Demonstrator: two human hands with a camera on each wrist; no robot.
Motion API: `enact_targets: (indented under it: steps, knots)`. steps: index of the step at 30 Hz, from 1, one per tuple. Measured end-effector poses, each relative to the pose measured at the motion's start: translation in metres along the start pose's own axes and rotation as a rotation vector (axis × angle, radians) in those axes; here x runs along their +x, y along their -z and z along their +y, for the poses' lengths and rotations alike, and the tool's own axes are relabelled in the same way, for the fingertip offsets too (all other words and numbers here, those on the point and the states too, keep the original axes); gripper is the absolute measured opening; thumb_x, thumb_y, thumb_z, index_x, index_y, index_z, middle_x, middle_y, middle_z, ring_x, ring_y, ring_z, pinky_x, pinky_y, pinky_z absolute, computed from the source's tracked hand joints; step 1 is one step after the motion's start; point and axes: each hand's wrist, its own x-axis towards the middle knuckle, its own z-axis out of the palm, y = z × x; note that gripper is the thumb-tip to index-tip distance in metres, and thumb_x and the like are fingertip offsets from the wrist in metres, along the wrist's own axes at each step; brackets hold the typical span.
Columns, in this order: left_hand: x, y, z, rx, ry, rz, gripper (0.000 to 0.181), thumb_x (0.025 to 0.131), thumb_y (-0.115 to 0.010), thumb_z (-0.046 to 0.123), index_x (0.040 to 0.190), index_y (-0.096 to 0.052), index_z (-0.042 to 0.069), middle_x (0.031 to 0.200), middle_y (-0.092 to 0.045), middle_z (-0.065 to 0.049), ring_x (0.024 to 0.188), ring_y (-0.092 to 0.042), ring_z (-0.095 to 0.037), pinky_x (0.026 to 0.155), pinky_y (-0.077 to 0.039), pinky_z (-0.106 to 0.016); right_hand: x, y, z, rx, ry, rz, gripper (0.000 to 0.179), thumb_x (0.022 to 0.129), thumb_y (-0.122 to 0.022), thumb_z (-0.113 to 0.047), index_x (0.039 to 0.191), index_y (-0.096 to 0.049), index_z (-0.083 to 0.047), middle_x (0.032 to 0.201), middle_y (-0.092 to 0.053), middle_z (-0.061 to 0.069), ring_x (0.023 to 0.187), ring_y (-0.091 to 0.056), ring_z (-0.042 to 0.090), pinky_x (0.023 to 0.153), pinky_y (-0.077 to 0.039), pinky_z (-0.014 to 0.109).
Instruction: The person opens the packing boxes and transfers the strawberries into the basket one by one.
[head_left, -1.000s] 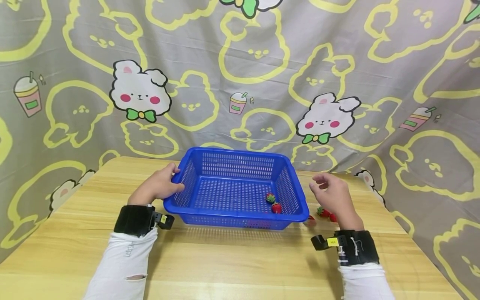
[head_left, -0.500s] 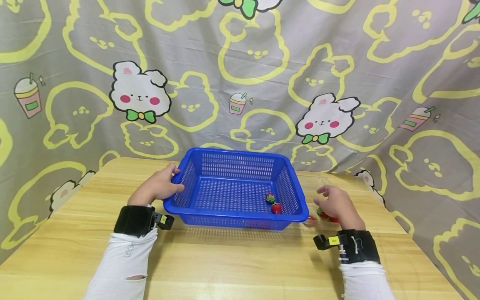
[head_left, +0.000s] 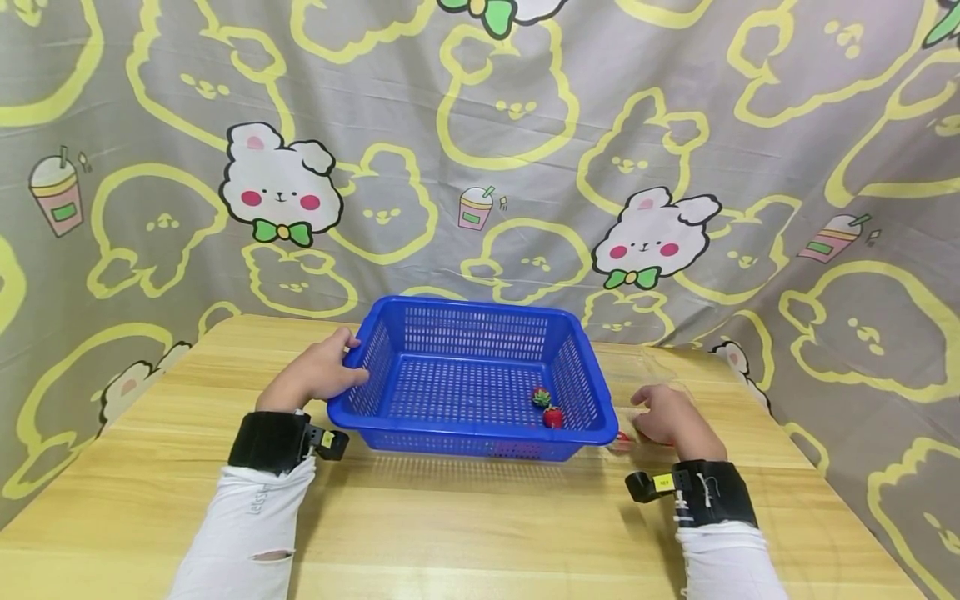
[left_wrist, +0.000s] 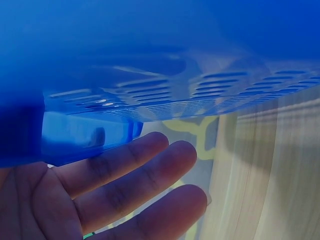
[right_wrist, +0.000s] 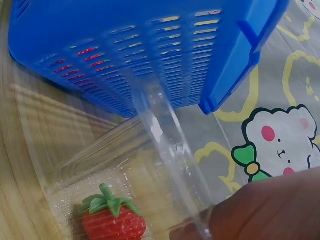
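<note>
A blue perforated plastic basket (head_left: 472, 429) stands on the table with two strawberries, one red (head_left: 552, 417) and one with green leaves uppermost (head_left: 540, 397), in its right part. At its left rim, my left hand (head_left: 318, 371) holds on with the thumb over the edge; in the left wrist view several fingers (left_wrist: 135, 175) extend below the rim. To the basket's right, my right hand (head_left: 670, 417) is lowered into a clear plastic box (right_wrist: 162, 132), over the strawberries there. One strawberry (right_wrist: 114, 222) lies apart from the hand in the box. My right fingertips are mostly hidden.
The wooden table (head_left: 480, 525) extends in front of and around the basket. A grey curtain (head_left: 420, 100) with cartoon rabbits hangs close behind and at both sides. The clear box's see-through walls are hard to make out from above.
My right hand has come down from above the clear box to the strawberries inside, covering most of them. The left hand and basket have stayed in place.
</note>
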Motion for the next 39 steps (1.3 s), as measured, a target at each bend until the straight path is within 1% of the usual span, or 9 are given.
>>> enact_targets:
  steps: [7, 12, 15, 20, 29, 33, 39]
  knots:
    - [0.0, 0.0, 0.0, 0.001, 0.0, 0.003, 0.042, 0.092, -0.059, 0.012, 0.124, -0.038, -0.004, 0.131, -0.047, -0.035, 0.106, -0.059, -0.045, 0.084, -0.053, -0.055, -0.001, -0.001, 0.0, 0.029, -0.015, -0.038, 0.029, 0.082, -0.064, 0.0, 0.11, -0.064, 0.007, 0.108, -0.06, 0.031, 0.092, -0.058, 0.039, 0.08, -0.049, 0.053]
    - [0.0, 0.0, 0.0, 0.005, -0.003, 0.006, 0.04, 0.092, -0.059, 0.012, 0.123, -0.039, -0.004, 0.134, -0.045, -0.035, 0.106, -0.059, -0.045, 0.084, -0.053, -0.055, -0.001, -0.004, 0.0, 0.027, 0.014, -0.026, 0.032, 0.076, -0.063, 0.006, 0.108, -0.065, 0.007, 0.104, -0.062, 0.028, 0.089, -0.058, 0.036, 0.076, -0.049, 0.049]
    - [0.0, 0.0, 0.0, 0.006, -0.003, 0.008, 0.04, 0.092, -0.059, 0.012, 0.122, -0.039, -0.004, 0.135, -0.045, -0.034, 0.107, -0.058, -0.045, 0.084, -0.053, -0.054, -0.001, -0.006, 0.0, 0.035, 0.014, -0.019, 0.032, 0.075, -0.062, 0.01, 0.106, -0.066, 0.008, 0.102, -0.064, 0.026, 0.086, -0.058, 0.034, 0.075, -0.05, 0.048]
    - [0.0, 0.0, 0.0, 0.01, -0.003, 0.008, 0.041, 0.092, -0.059, 0.012, 0.123, -0.039, -0.005, 0.131, -0.047, -0.035, 0.105, -0.059, -0.044, 0.083, -0.053, -0.053, 0.001, -0.009, 0.0, 0.054, -0.009, -0.012, 0.03, 0.076, -0.062, 0.014, 0.105, -0.067, 0.008, 0.098, -0.065, 0.023, 0.081, -0.057, 0.031, 0.074, -0.051, 0.046]
    - [0.0, -0.001, 0.0, 0.005, 0.001, 0.006, 0.041, 0.092, -0.059, 0.012, 0.124, -0.038, -0.004, 0.129, -0.048, -0.035, 0.104, -0.06, -0.044, 0.083, -0.053, -0.054, 0.001, -0.01, 0.001, 0.074, -0.032, -0.002, 0.027, 0.077, -0.063, 0.014, 0.103, -0.067, 0.008, 0.088, -0.064, 0.016, 0.078, -0.056, 0.029, 0.072, -0.051, 0.043]
    - [0.0, -0.001, 0.0, 0.005, 0.001, 0.006, 0.041, 0.092, -0.06, 0.012, 0.124, -0.039, -0.004, 0.128, -0.049, -0.035, 0.103, -0.06, -0.044, 0.082, -0.054, -0.053, 0.002, -0.012, 0.002, 0.069, -0.02, 0.01, 0.024, 0.077, -0.065, 0.013, 0.1, -0.068, 0.007, 0.083, -0.063, 0.013, 0.076, -0.056, 0.028, 0.071, -0.05, 0.042]
    - [-0.001, -0.001, 0.0, 0.009, 0.0, 0.006, 0.041, 0.092, -0.06, 0.012, 0.123, -0.038, -0.004, 0.128, -0.049, -0.035, 0.102, -0.06, -0.043, 0.081, -0.054, -0.053, 0.004, -0.013, 0.004, 0.053, 0.005, 0.038, 0.022, 0.076, -0.067, 0.008, 0.098, -0.068, 0.007, 0.083, -0.063, 0.012, 0.077, -0.056, 0.029, 0.075, -0.05, 0.047]
